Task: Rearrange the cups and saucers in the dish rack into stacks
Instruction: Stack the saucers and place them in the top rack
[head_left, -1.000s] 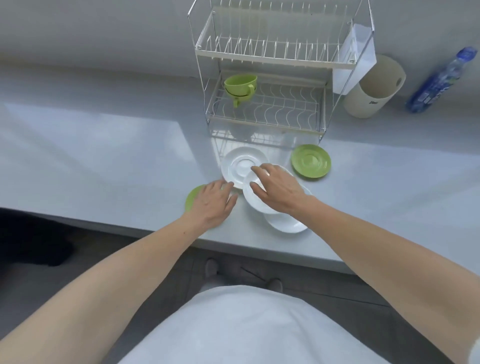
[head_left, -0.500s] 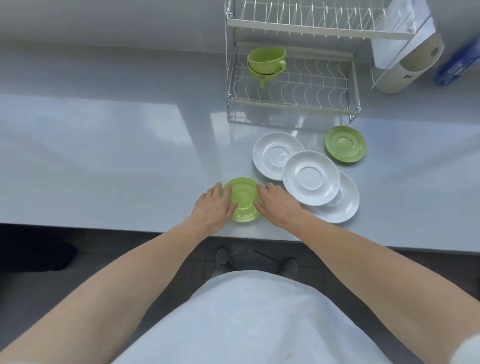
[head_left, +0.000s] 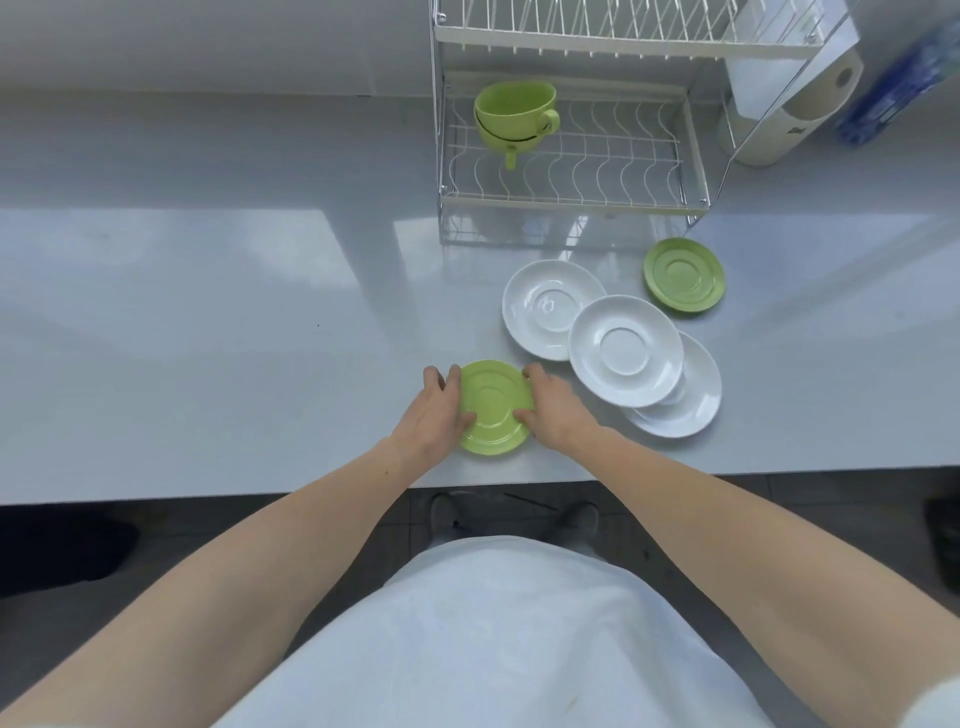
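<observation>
Looking down from a head-worn camera, a person stands at a pale grey worktop (head_left: 208, 322) with both bare arms reaching forward. At the near edge, the left hand (head_left: 434, 413) and the right hand (head_left: 553, 410) press against opposite sides of a green saucer (head_left: 493, 408), fingers curled on its rim, so each hand's grip is closed on that saucer, which lies flat near the worktop's front edge. Just right of it, three white saucers (head_left: 623, 351) lie in a loose overlapping fan (not yet a neat pile), the middle one resting on top of its neighbours. Farther right and a little back, a second green saucer (head_left: 683, 275) sits alone, apart from the white ones.

Behind them stands a two-tier wire dish rack (head_left: 571, 200). Its lower tier holds two green cups (head_left: 514, 117) nested one inside the other at the left end; the rest of that tier shows only bare wire. The part of the upper tier in view looks empty.

By this showing the cups are stacked, while all five saucers are out of the rack and not yet stacked, so the task seems roughly midway
</observation>
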